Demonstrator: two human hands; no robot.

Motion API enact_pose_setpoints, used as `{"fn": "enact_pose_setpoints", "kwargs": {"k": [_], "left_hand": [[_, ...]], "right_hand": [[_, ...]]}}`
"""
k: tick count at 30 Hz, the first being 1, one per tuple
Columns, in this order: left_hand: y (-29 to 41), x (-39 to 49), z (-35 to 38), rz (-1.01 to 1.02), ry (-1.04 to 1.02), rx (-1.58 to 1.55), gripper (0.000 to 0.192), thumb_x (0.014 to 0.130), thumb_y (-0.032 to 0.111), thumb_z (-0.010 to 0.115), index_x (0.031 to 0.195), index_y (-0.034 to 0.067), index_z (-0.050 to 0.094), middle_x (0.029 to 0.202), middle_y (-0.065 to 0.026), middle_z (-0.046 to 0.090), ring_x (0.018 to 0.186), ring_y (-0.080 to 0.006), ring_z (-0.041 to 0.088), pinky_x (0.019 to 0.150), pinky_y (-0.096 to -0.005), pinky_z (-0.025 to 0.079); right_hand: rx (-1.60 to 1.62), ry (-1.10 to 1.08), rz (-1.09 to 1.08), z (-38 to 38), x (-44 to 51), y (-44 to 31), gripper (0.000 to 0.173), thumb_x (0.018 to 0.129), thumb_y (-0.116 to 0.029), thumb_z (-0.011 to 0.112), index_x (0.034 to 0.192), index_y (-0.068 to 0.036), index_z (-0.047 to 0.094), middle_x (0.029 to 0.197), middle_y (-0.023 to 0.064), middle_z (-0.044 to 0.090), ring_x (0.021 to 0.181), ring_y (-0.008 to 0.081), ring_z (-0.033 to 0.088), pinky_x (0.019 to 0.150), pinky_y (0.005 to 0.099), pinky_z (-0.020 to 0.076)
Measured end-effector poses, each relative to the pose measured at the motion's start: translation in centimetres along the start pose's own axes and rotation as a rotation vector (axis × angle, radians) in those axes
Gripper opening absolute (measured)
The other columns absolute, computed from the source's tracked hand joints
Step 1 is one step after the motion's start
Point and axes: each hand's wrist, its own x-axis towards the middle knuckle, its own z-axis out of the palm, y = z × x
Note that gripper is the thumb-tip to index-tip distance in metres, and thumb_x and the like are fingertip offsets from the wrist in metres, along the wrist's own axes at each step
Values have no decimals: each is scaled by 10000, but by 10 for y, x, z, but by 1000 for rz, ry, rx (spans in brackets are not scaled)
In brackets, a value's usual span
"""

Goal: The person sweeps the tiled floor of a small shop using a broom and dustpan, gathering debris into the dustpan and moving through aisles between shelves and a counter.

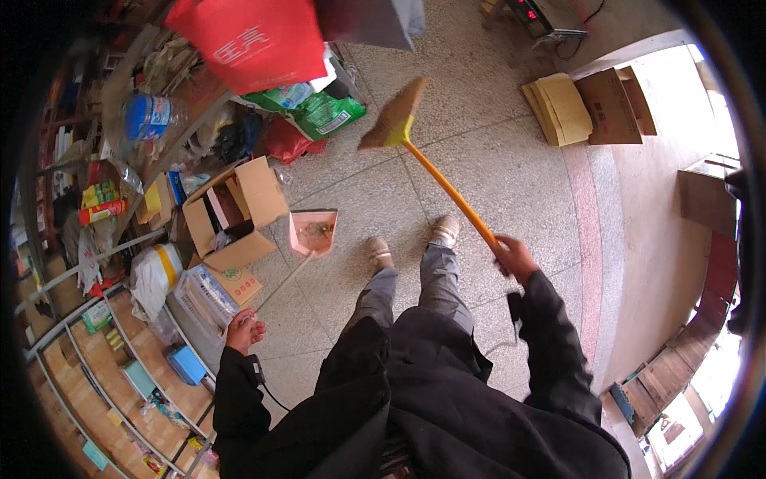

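Observation:
My right hand (pixel 514 258) grips the orange handle of a broom (pixel 452 190). The broom's brown bristle head is slightly blurred, and its yellow collar points up and left, ahead of my feet. My left hand (pixel 244 331) is closed around the thin handle of a pink dustpan (pixel 313 246). The dustpan lies to the left of my shoes, with a small heap of dark debris (pixel 317 230) in its pan. The broom head and the dustpan are well apart.
An open cardboard box (pixel 239 209) stands just left of the dustpan. Beyond it are a green package (pixel 328 117) and a red bag (pixel 251 45). Shelves (pixel 102 365) with goods line the left. Folded cardboard (pixel 559 111) leans by the right wall on the speckled tile floor (pixel 508 155).

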Motion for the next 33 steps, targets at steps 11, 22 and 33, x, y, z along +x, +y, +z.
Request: {"fn": "enact_pose_setpoints", "kwargs": {"k": [11, 22, 33], "left_hand": [[56, -37, 78, 39, -59, 47, 280, 813, 172, 501, 1081, 99, 461, 795, -107, 589, 661, -166, 594, 535, -254, 463], [83, -24, 129, 58, -116, 131, 281, 804, 173, 501, 1078, 112, 475, 787, -105, 598, 652, -157, 600, 523, -255, 458], [77, -59, 125, 60, -80, 64, 286, 829, 190, 495, 1102, 114, 458, 817, -106, 589, 698, -167, 599, 554, -260, 471]], "right_hand": [[-405, 159, 38, -90, 71, 61, 292, 752, -227, 548, 975, -42, 586, 769, 169, 601, 711, 270, 588, 648, 346, 454], [-4, 278, 153, -167, -76, 73, 308, 825, -177, 519, 1065, 16, 521, 597, 5, 498, 474, 66, 464, 401, 221, 363], [-118, 227, -120, -50, 168, -31, 298, 793, -244, 522, 1022, -63, 576, 686, 138, 603, 606, 225, 607, 554, 344, 470]]}}
